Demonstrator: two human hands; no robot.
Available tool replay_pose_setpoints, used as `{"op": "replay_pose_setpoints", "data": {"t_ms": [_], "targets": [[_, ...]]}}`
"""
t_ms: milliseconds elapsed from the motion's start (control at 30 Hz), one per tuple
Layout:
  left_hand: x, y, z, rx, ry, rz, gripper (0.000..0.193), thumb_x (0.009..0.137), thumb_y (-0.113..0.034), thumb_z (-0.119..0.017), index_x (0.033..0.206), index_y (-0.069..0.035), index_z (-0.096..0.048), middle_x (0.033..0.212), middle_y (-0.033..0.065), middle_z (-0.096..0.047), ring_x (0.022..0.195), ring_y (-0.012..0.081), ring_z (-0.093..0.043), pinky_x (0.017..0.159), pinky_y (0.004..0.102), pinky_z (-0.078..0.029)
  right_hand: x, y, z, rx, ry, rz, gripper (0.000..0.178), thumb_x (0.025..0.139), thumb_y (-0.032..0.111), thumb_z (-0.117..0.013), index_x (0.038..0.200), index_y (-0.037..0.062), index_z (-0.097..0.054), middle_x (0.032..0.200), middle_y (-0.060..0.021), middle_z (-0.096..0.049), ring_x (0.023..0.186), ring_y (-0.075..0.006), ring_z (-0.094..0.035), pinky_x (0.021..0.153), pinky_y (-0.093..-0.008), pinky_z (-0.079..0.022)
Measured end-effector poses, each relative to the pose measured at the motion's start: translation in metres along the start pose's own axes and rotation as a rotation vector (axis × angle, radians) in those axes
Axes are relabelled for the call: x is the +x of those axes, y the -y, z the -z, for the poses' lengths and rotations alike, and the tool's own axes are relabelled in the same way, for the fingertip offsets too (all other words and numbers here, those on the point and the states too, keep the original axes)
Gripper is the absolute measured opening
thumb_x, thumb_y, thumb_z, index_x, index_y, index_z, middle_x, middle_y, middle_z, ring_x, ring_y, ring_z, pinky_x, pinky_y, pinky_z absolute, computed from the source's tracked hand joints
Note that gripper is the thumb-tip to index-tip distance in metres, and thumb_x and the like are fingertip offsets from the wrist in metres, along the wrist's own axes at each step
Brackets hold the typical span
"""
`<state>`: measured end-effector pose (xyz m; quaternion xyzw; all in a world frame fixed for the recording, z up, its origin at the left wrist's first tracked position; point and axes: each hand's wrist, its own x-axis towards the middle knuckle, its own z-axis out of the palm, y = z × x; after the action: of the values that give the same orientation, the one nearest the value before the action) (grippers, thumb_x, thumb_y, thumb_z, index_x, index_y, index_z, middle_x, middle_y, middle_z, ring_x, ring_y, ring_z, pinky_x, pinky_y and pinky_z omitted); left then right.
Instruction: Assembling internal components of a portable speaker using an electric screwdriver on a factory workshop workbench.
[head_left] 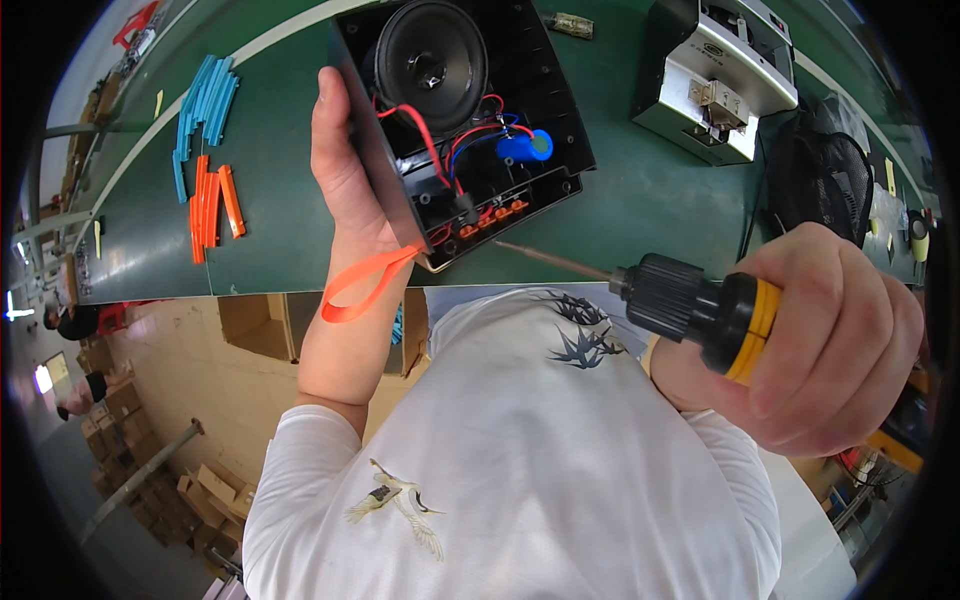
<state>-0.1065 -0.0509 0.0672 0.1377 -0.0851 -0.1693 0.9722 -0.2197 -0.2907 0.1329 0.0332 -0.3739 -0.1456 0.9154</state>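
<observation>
My left hand (350, 175) holds an open black speaker box (548, 80) by its left side, thumb stretched along the wall. Inside it sit a round speaker cone (432, 68), red and blue wires, a blue cylinder (520, 147) and a row of small orange parts (495, 216) at the near edge. An orange strap loop (345, 305) hangs from the box's near left corner. In my right hand (835, 345), fingers wrapped round it, is a black and yellow power screwdriver (670, 297). Its long bit (550, 258) points at the box's near edge; whether it touches cannot be told.
Blue strips (207, 100) and orange strips (208, 212) lie on the green table (640, 210) at the left. A silver and black device (715, 85) stands back right, beside a black mesh bag (825, 180). Cardboard boxes (215, 495) sit on the floor at lower left.
</observation>
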Motion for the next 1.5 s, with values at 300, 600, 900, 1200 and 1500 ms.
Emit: {"op": "replay_pose_setpoints", "data": {"t_ms": [300,600,900,1200,1500], "targets": [[-0.005,0.007,0.004,0.008,0.053,-0.039,0.059,0.104,-0.054,-0.058,0.142,-0.010,-0.062,0.140,0.0090,-0.066,0.124,0.0253,-0.065,0.106,0.0444,-0.054,0.010,0.011,0.002,-0.594,-0.051,-0.037,0.019,0.094,0.008,-0.054,0.076,0.0095,-0.060,0.059,0.0024,-0.055,0.047,-0.0104,-0.054,0.052,-0.0200,-0.048],[-0.009,0.012,0.004,0.142,-0.069,-0.104,0.067,0.100,-0.062,-0.059,0.144,-0.011,-0.061,0.142,0.0080,-0.065,0.127,0.0254,-0.063,0.110,0.0441,-0.051,0.021,0.000,0.005,-0.741,0.126,-0.245,0.004,0.097,0.011,-0.062,0.100,0.0074,-0.061,0.059,0.0034,-0.055,0.047,-0.0057,-0.057,0.049,-0.0179,-0.049],[-0.008,0.024,-0.009,0.156,-0.085,-0.096,0.070,0.099,-0.065,-0.059,0.143,-0.011,-0.062,0.140,0.0088,-0.066,0.126,0.0259,-0.063,0.109,0.0440,-0.051,0.009,0.035,0.007,-0.668,0.003,-0.334,0.021,0.090,0.009,-0.075,0.104,0.0132,-0.059,0.066,0.0054,-0.061,0.050,-0.0052,-0.059,0.049,-0.0194,-0.050],[-0.009,0.022,-0.010,0.141,-0.076,-0.085,0.070,0.099,-0.066,-0.059,0.142,-0.010,-0.063,0.135,0.0101,-0.069,0.124,0.0265,-0.065,0.108,0.0439,-0.053,0.028,-0.021,-0.006,-0.721,-0.115,-0.067,0.019,0.084,0.006,-0.075,0.091,0.0136,-0.059,0.063,0.0041,-0.061,0.052,-0.0099,-0.059,0.056,-0.0234,-0.053],[-0.007,0.018,-0.022,-0.118,0.258,-0.125,0.068,0.103,-0.059,-0.058,0.145,-0.005,-0.055,0.136,0.0118,-0.067,0.121,0.0280,-0.068,0.103,0.0453,-0.056,0.025,0.005,-0.002,-0.714,-0.121,-0.023,0.020,0.083,0.004,-0.071,0.076,0.0151,-0.056,0.059,0.0033,-0.060,0.051,-0.0099,-0.059,0.059,-0.0225,-0.054]]}}
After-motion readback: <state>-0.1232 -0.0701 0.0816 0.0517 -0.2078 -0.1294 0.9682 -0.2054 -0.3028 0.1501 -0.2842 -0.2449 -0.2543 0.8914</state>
